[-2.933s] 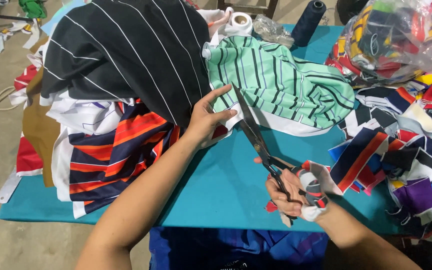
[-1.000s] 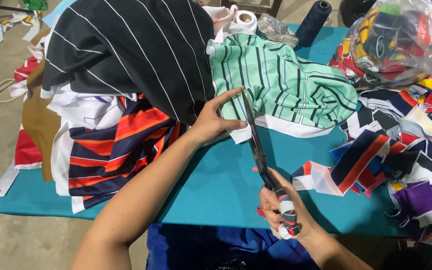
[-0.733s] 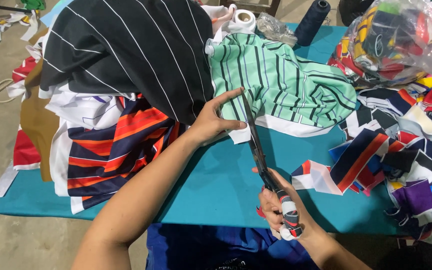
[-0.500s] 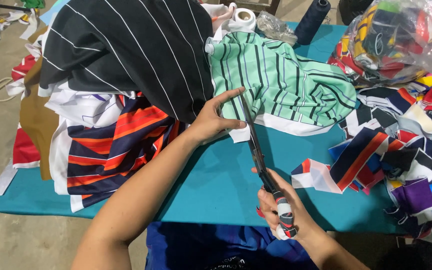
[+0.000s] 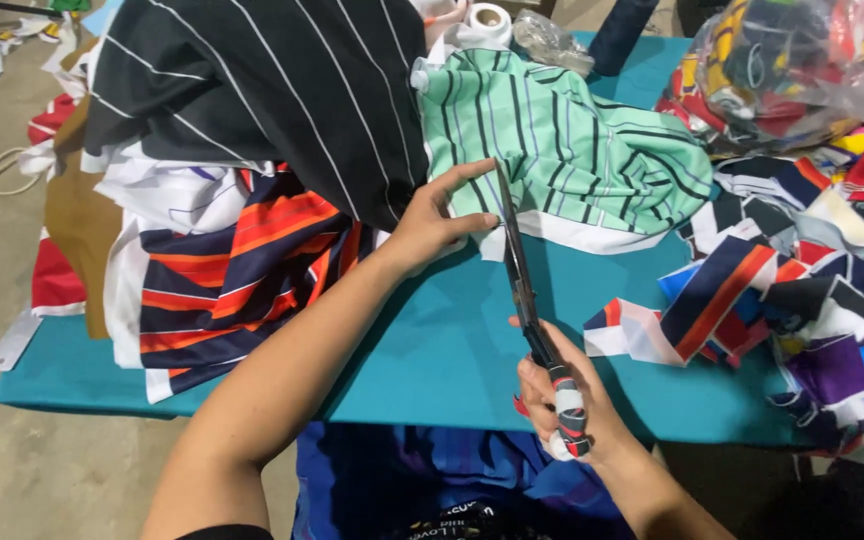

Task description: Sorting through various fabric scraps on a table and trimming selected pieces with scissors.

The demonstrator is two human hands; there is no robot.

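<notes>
Green striped fabric (image 5: 572, 160) pinched by left hand (image 5: 430, 225), right hand (image 5: 562, 400) gripping long scissors (image 5: 524, 290), blades at its edge

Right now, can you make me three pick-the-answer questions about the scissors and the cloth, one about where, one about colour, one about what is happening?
1. Where does the green striped cloth lie?
A. on the floor
B. on the teal table, right of the black striped cloth
C. inside the clear bag

2. What colours are the stripes of the cloth nearest the left forearm?
A. orange and navy
B. pink and yellow
C. all white

3. What is the right hand doing?
A. resting flat
B. holding a tape roll
C. holding the scissors

Answers: 1 B, it lies on the tabletop beside the black cloth. 2 A, the orange and navy cloth shows those bands. 3 C, the fingers wrap the handles, blades pointing at the cloth edge held by the left hand.
</notes>
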